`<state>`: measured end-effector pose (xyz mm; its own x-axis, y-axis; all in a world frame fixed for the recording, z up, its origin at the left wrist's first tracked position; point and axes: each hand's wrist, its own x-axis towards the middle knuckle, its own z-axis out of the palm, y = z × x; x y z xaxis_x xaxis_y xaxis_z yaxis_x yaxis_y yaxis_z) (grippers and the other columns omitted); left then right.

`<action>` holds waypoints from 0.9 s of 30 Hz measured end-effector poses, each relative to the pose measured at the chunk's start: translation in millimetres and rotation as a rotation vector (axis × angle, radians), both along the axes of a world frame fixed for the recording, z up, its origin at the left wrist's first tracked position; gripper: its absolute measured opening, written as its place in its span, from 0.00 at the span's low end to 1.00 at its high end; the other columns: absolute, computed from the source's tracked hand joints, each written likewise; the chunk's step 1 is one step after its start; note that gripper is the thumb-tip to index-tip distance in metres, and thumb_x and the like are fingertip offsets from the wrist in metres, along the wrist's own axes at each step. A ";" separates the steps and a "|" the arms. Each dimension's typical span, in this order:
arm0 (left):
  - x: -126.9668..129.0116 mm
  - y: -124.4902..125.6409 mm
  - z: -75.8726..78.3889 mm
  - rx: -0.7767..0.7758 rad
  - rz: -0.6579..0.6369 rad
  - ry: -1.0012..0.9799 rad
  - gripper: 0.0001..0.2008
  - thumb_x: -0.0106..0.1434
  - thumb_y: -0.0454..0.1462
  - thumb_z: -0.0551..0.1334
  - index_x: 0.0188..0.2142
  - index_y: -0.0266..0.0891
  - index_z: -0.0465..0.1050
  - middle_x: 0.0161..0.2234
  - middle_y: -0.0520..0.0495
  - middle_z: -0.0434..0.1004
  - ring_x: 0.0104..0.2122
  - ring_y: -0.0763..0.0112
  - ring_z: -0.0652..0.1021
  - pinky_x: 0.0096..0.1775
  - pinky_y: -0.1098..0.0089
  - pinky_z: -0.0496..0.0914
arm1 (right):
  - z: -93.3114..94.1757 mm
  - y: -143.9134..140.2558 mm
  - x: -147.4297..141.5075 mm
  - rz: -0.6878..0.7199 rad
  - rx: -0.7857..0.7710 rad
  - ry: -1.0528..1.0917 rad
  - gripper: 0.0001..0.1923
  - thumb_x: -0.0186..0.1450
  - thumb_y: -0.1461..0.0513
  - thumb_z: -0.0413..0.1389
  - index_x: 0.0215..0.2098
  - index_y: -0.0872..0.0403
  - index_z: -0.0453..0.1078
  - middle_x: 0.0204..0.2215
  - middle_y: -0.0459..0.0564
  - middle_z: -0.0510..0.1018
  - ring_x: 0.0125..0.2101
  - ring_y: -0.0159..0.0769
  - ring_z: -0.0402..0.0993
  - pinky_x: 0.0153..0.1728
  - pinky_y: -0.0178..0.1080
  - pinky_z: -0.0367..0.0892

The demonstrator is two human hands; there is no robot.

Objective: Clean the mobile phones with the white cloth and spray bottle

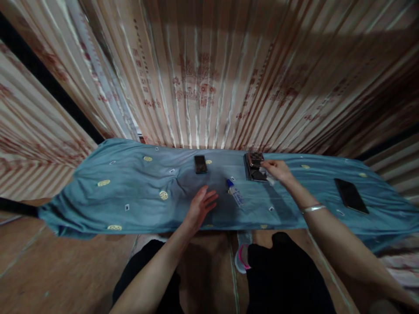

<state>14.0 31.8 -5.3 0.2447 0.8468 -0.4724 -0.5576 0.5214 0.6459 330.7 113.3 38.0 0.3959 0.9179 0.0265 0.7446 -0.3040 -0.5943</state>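
Observation runs outward from the wearer, with places given relative to the small tube [235, 193] lying on the blue cloth [131, 196].

Nearest: dark trousered knees and one shoe [241, 258] on the floor, below the cloth's front edge, on the near side of the tube.

Left hand [200, 207]: rests on the cloth just left of the tube and slightly nearer, fingers spread and relaxed, grasping nothing, not touching the tube.

Right hand [277, 171]: stretched out to the right of the tube and a little beyond it, a bangle on the wrist. Its fingers lie on the dark flat case [254, 167], with something pale and clear at the fingertips. Whether they are closed on it cannot be told.

Further items: a small dark device [200, 164] beyond the tube and to its left; a black phone [351, 196] well apart to its right; striped curtain [209, 78] behind everything.

Judgement: the step in hand appears to be taking up or opening the case. The next move would call for a firm pinch at its edge, with the free left hand available to steady it.
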 end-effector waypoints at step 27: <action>-2.2 -4.8 -16.0 0.222 0.038 0.100 0.11 0.43 0.34 0.75 0.28 0.34 0.80 0.25 0.51 0.79 0.26 0.75 0.74 0.33 0.73 0.66 | -57.5 -91.5 -172.2 0.395 0.325 0.703 0.23 0.59 0.62 0.57 0.54 0.46 0.73 0.54 0.48 0.78 0.57 0.42 0.72 0.63 0.48 0.60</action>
